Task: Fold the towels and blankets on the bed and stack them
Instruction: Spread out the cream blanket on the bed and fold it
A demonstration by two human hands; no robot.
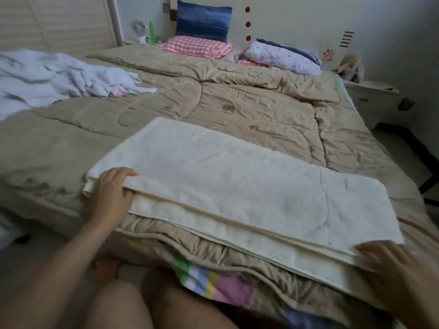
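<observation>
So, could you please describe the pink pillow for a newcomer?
Look to the headboard. A blue striped pillow leans there, and the pink checked pillow lies flat before it. It alone bears a rabbit emblem, unlike the floral bedding beside it.

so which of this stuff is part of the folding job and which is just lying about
Job: cream blanket, left hand gripping its left corner, right hand on its right corner; white crumpled heap far left.
Lying about: tan comforter, blue pillow, pink checked pillow, floral quilt.
</observation>
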